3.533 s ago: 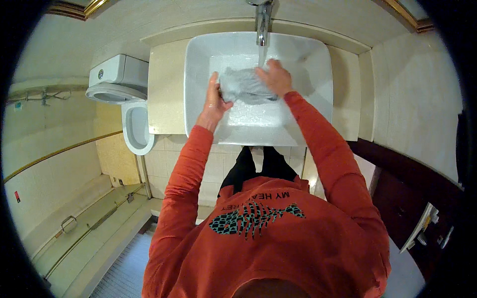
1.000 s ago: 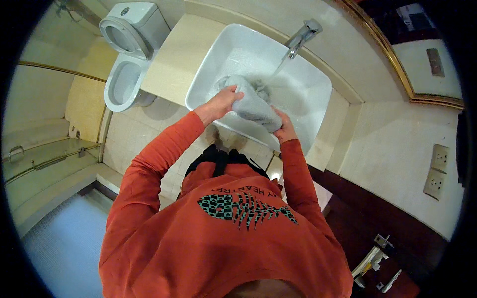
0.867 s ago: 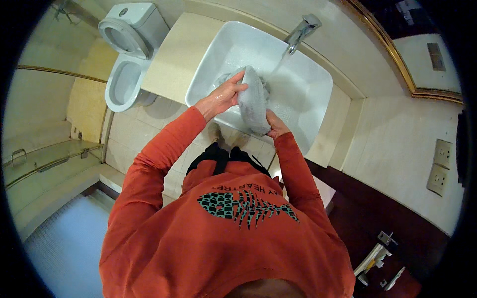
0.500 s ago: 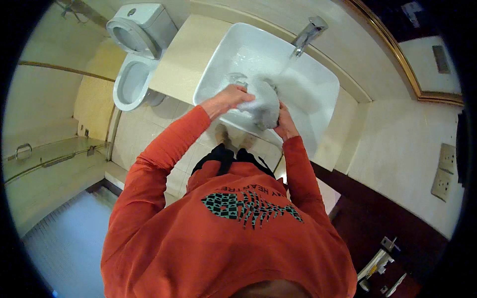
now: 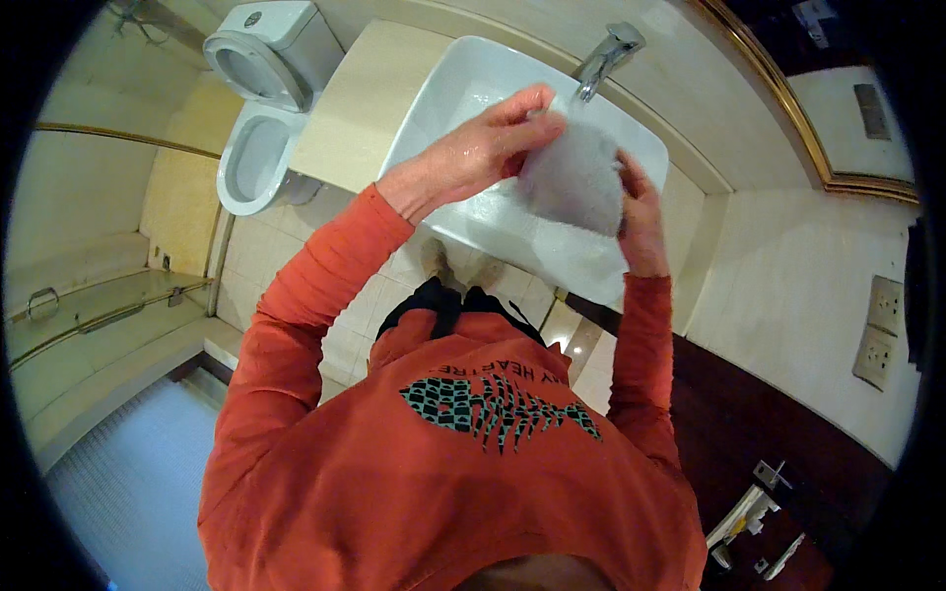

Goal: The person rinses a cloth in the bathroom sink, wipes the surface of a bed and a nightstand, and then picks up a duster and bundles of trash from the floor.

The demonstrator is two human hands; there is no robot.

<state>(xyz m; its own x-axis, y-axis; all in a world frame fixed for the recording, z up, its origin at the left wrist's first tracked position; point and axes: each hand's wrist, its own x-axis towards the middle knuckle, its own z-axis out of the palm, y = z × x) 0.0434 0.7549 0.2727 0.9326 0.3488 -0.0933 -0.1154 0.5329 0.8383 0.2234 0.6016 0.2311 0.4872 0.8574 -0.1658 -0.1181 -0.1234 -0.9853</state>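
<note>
Grey washcloth (image 5: 576, 179), centre top: soft matt terry, nap fuzzy. White basin (image 5: 463, 94) beneath: glossy glazed ceramic, smooth. Tap (image 5: 606, 54) above: polished chrome metal. Beige tabletop (image 5: 360, 118) left of basin: smooth stone look, low sheen. Toilet (image 5: 261, 79), upper left: glossy white ceramic. Orange sleeves (image 5: 315, 286): matt knit cloth. Floor tiles (image 5: 266, 266): pale, slightly shiny.

No boxes, packets or screens show here.

The only sign-like thing is the picture on the person's orange shirt (image 5: 463, 463): a fish skeleton (image 5: 498, 406) in dark and teal checks, lying sideways across the chest, with a curved row of dark letters just above it. On the wall at the right sit two pale square wall plates (image 5: 882, 335), one above the other, with nothing shown on them.
</note>
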